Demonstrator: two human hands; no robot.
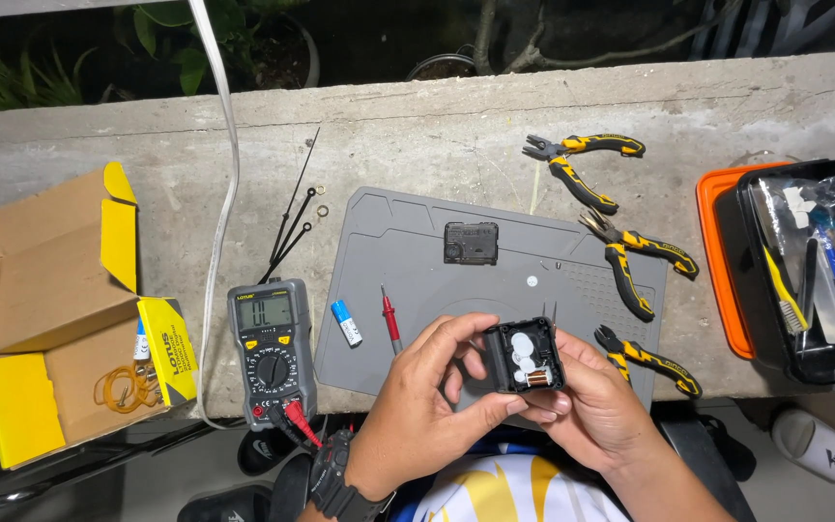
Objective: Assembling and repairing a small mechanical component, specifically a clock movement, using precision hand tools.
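Item: clock movement (524,356), lower centre of the frame, held above the near edge of the grey mat (379,242). Small black plastic box, back cover off; white gears and a copper coil show inside.

Hold: left hand (422,406) pinches the left side of the case, thumb below and fingers curled over the top edge. Right hand (596,406) cradles the right side and underside, fingers closed around the case, fingertips mostly hidden behind it.

Handling, judged: light, stiff shell, smooth plastic that could slip. The contents look fragile; the gears probably sit loose and could drop out if the case tips, and the coil wire is fine. Best taken by the outer walls, open face up, nothing touching coil or gears.

Nearby:
- second movement (471,242), closed, upper centre of the mat.
- red probe (390,317) and a small blue-and-white cell (346,322), left part of the mat.
- multimeter (273,353), left of the mat.
- three yellow-handled pliers (630,266), right of centre.
- open box (50,319), far left.
- tool tray (727,261), far right.
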